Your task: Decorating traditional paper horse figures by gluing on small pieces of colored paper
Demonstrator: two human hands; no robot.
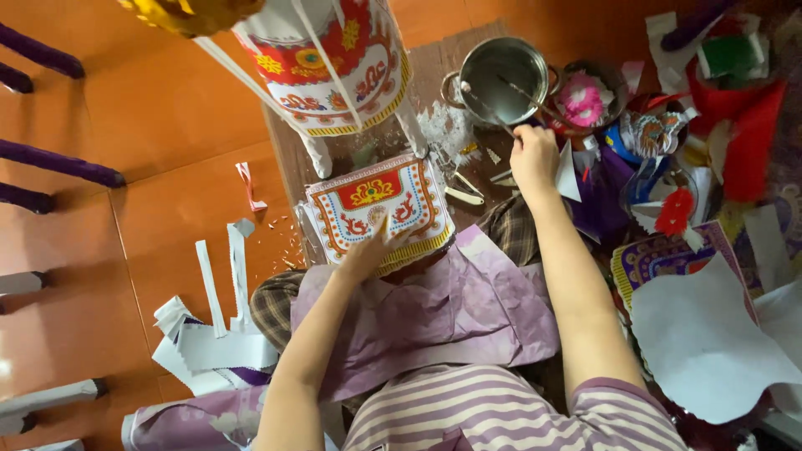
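My left hand (370,250) lies flat with spread fingers on a patterned paper piece (376,205), red, white and gold, which rests on my lap over a lilac paper sheet (468,309). My right hand (533,154) reaches forward to a steel pot (494,71) and closes around a thin stick or brush whose end leans into the pot; a white paper scrap (568,175) sticks out beside that hand. Ahead of me stands a paper model (326,63) in the same red and gold pattern, on white legs.
White paper strips and offcuts (213,334) lie on the orange tiled floor at the left. To the right are a heap of coloured papers, a pink paper flower (582,100), a white sheet (710,342) and red pieces. Purple chair legs (50,163) stand at far left.
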